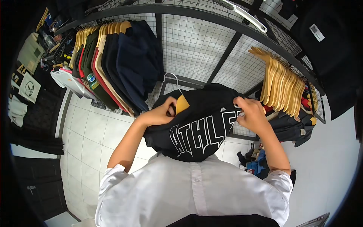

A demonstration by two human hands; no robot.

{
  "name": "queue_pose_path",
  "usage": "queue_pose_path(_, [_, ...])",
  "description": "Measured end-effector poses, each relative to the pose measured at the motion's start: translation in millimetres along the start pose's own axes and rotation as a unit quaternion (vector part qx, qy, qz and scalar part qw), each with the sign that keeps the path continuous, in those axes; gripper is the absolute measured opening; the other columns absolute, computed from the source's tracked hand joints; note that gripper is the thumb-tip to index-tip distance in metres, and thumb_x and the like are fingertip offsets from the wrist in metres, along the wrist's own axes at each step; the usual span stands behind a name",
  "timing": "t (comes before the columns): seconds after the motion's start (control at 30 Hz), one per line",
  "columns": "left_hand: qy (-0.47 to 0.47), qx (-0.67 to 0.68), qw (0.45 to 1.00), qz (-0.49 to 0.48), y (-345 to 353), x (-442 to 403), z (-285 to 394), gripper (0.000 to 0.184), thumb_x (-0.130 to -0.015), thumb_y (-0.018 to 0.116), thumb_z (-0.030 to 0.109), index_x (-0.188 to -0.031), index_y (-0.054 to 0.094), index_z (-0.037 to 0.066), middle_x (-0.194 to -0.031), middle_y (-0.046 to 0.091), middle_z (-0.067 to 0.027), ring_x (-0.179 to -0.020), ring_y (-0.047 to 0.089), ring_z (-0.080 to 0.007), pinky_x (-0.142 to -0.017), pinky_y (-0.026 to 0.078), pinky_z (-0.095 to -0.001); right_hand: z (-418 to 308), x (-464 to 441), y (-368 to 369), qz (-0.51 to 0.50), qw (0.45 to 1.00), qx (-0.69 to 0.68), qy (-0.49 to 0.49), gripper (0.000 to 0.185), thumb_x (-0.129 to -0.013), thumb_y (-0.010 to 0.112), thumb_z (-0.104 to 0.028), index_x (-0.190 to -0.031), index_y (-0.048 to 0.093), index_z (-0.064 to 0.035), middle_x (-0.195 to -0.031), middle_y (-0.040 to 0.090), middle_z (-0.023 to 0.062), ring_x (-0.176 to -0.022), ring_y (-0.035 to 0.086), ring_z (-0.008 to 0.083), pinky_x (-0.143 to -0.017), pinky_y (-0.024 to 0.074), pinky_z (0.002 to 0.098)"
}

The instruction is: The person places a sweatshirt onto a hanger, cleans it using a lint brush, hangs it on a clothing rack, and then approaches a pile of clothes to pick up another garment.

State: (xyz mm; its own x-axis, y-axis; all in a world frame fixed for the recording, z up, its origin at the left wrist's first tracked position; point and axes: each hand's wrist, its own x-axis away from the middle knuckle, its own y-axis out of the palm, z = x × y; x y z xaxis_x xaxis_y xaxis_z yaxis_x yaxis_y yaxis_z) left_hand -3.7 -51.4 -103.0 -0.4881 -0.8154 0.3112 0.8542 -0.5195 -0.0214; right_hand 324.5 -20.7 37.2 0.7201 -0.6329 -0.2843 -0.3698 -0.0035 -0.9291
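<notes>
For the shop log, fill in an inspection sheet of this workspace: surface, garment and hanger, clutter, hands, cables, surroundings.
Surface: pale tiled floor; no worktop under the garment.
Garment: black garment with white outlined lettering, held up before the person's body.
Hanger: wooden hanger with a hook, partly inside the garment's neck.
Clutter: mixed heap low at right, contents unclear; white handle near the top bar.
Left hand: grips the garment beside the hanger.
Right hand: pinches the garment near the lettering's end.
Cables: nothing seen.
Surroundings: hanging clothes at left; row of wooden hangers at right; mesh panels behind.
</notes>
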Motion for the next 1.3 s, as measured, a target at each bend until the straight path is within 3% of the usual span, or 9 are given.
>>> queue_pose_path(0.1, [0.021, -0.225, 0.972, -0.063, 0.1, -5.6, 19.6, 0.036, -0.090, 0.053, 0.010, -0.125, 0.051, 0.005, -0.096, 0.056, -0.0015, -0.087, 0.052, -0.0106, -0.081, 0.043, -0.0244, -4.7, -1.4, -3.2, 0.012, 1.000, 0.004, 0.001, 0.041, -0.059, 0.068, 0.001, -0.095, 0.049, -0.0074, -0.069, 0.054, 0.0126, -0.062, 0.056, 0.0338, -0.057, 0.0452, 0.0397])
queue_pose_path(0.17, [0.372, -0.300, 0.875, 0.078, 5.8, -20.1, 8.5, 0.030, -0.093, 0.050, 0.012, -0.122, 0.053, 0.002, -0.103, 0.060, -0.0032, -0.091, 0.054, -0.0106, -0.085, 0.044, -0.0257, -6.7, 0.4, -4.6, -0.021, 0.998, -0.002, 0.062, 0.042, -0.055, 0.061, 0.003, -0.095, 0.049, -0.0050, -0.073, 0.055, 0.0117, -0.063, 0.057, 0.0323, -0.059, 0.0452, 0.0399])
queue_pose_path(0.2, [0.109, -0.024, 0.994, -0.003, 15.2, -11.2, 9.9, 0.028, -0.097, 0.048, 0.016, -0.119, 0.055, 0.001, -0.108, 0.062, -0.0049, -0.094, 0.055, -0.0101, -0.087, 0.044, -0.0261, -7.0, 1.0, -5.9, -0.021, 0.998, -0.001, 0.064, 0.042, -0.055, 0.061, 0.003, -0.095, 0.049, -0.0050, -0.073, 0.055, 0.0117, -0.063, 0.057, 0.0323, -0.059, 0.0452, 0.0399])
queue_pose_path(0.7, [0.011, -0.076, 0.971, 0.227, -14.9, 13.5, 7.2, 0.041, -0.094, 0.054, 0.038, -0.088, 0.063, -0.001, -0.067, 0.059, -0.0031, -0.065, 0.051, -0.0099, -0.062, 0.043, -0.0259, 46.1, 48.2, 20.4, 0.175, 0.971, 0.105, 0.126, 0.037, -0.063, 0.049, 0.015, -0.097, 0.052, 0.0005, -0.096, 0.058, 0.0204, -0.091, 0.057, 0.0418, -0.083, 0.0469, 0.0357])
queue_pose_path(0.8, [0.141, -0.063, 0.948, 0.279, -1.1, 24.9, 16.9, 0.034, -0.093, 0.058, 0.032, -0.099, 0.061, -0.002, -0.068, 0.062, -0.0052, -0.064, 0.054, -0.0091, -0.061, 0.043, -0.0266, 54.4, 71.3, 42.4, 0.237, 0.958, -0.107, 0.123, 0.035, -0.070, 0.055, 0.011, -0.102, 0.052, -0.0033, -0.098, 0.056, 0.0099, -0.094, 0.058, 0.0228, -0.085, 0.0440, 0.0306])
queue_pose_path(0.93, [0.200, -0.202, 0.905, 0.316, 15.4, 50.7, 43.9, 0.027, -0.087, 0.064, 0.022, -0.100, 0.061, -0.001, -0.067, 0.060, -0.0136, -0.055, 0.055, -0.0189, -0.054, 0.041, -0.0287, 5.4, 44.2, 52.3, 0.328, 0.843, -0.359, 0.229, 0.039, -0.080, 0.060, 0.002, -0.115, 0.044, -0.0079, -0.103, 0.050, 0.0041, -0.099, 0.048, 0.0139, -0.088, 0.0382, 0.0255])
queue_pose_path(1.1, [0.233, -0.411, 0.829, 0.300, 28.8, 61.5, 46.0, 0.028, -0.079, 0.072, 0.027, -0.087, 0.063, 0.002, -0.069, 0.061, -0.0137, -0.063, 0.061, -0.0323, -0.056, 0.046, -0.0339, 43.2, 68.1, 93.4, 0.103, 0.794, -0.439, 0.407, 0.034, -0.084, 0.065, -0.013, -0.114, 0.055, -0.0018, -0.106, 0.061, 0.0052, -0.094, 0.057, 0.0119, -0.084, 0.0449, 0.0261])
queue_pose_path(1.17, [0.241, -0.422, 0.813, 0.321, 35.2, 55.9, 36.8, 0.027, -0.079, 0.071, 0.028, -0.085, 0.063, 0.003, -0.067, 0.061, -0.0127, -0.060, 0.060, -0.0309, -0.054, 0.045, -0.0338, 19.2, 71.4, 127.8, 0.168, 0.595, -0.620, 0.483, 0.042, -0.089, 0.062, -0.023, -0.123, 0.053, -0.0008, -0.114, 0.062, 0.0085, -0.099, 0.059, 0.0161, -0.084, 0.0482, 0.0296])
queue_pose_path(1.3, [0.164, -0.386, 0.850, 0.317, 45.0, 52.2, 27.7, 0.031, -0.081, 0.069, 0.029, -0.093, 0.063, 0.001, -0.070, 0.061, -0.0168, -0.060, 0.060, -0.0343, -0.053, 0.045, -0.0355, 27.9, 115.8, 210.3, 0.047, 0.421, -0.780, 0.461, 0.041, -0.092, 0.057, -0.030, -0.121, 0.056, -0.0013, -0.117, 0.062, 0.0110, -0.104, 0.061, 0.0220, -0.088, 0.0517, 0.0341])
